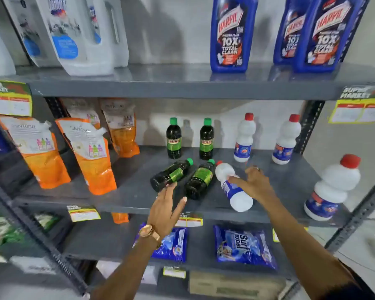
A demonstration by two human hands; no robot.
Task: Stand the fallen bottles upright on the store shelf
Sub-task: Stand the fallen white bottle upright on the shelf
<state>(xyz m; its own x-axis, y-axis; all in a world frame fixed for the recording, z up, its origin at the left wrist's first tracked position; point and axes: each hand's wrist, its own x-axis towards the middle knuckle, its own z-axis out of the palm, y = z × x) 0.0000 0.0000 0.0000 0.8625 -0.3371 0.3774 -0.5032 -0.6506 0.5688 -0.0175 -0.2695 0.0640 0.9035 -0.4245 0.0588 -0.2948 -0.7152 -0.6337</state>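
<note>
Nothing looked righted yet: three bottles lay flat at the front of the middle shelf (126, 187), two dark bottles (171, 174) (199, 179) and a white bottle (233, 187), with the left hand (165, 210) spread open, empty, near the dark pair, and the right hand (254, 182) half open on the white one, not yet gripping.

Three fallen bottles (200, 180) lie before, seemingly, four upright bottles (206, 138).

By the left hand's fingers (171, 187) lie two dark bottles (171, 175) with green caps and green labels. Touching the right hand's fingers (236, 180), a fallen white bottle (234, 187) has a red cap and blue label. The shelf (126, 182) is grey.
</note>
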